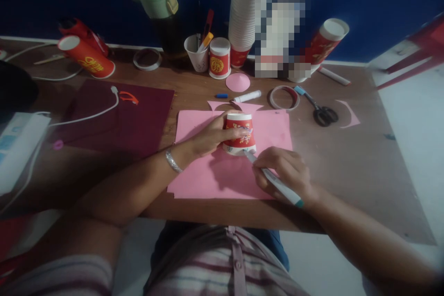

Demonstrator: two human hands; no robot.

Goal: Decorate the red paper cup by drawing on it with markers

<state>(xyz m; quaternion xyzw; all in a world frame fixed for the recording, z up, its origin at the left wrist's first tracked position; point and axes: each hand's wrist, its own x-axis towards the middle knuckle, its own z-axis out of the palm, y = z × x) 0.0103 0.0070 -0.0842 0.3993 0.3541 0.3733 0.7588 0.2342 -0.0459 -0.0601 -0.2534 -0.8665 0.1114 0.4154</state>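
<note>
My left hand (211,135) is wrapped round a red and white paper cup (239,122), which stands upside down over the pink paper (197,166). In my right hand (287,169) is a white marker pen (282,187) with a green end. The pen's tip meets the white band near the cup's lower edge, where some drawn marks show. Behind the paper lie a small blue cap (222,95) and another white marker (247,96). A pink paper cone (237,82) rests farther back.
Tape rolls (285,98), black scissors (325,114) and pink scraps (348,114) lie to the right. Along the wall stand a tall cup stack (251,9), a pen cup (197,53) and a dark bottle (169,32). A white cable (86,120) crosses maroon paper (138,134) at left.
</note>
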